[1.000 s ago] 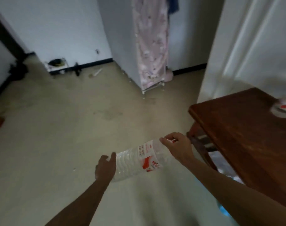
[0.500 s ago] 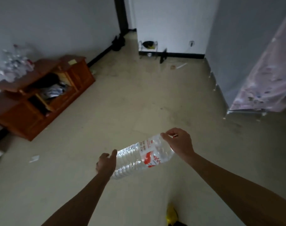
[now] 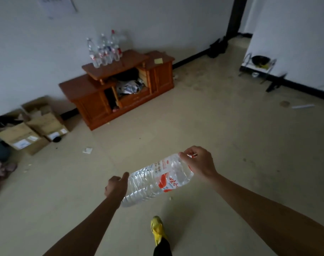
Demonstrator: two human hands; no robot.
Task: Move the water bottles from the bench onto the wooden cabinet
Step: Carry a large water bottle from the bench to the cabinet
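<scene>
A large clear water bottle (image 3: 153, 179) with a red and white label lies tilted between my hands, above the floor. My left hand (image 3: 116, 186) cups its base. My right hand (image 3: 198, 162) grips the neck end, hiding the cap. The wooden cabinet (image 3: 100, 89) stands against the far wall at upper left. Several clear water bottles (image 3: 105, 50) stand clustered on its raised top shelf. The bench is out of view.
Cardboard boxes (image 3: 28, 126) sit on the floor left of the cabinet, with cloth at the far left edge. A scrap of paper (image 3: 87, 150) lies on the floor. A metal rack (image 3: 259, 65) stands by the right wall. My yellow shoe (image 3: 157, 230) shows below.
The view has swung left: the bench and the pink curtain have left the frame, and the cabinet now sits ahead and closer. Both hands keep the same hold on the bottle.
</scene>
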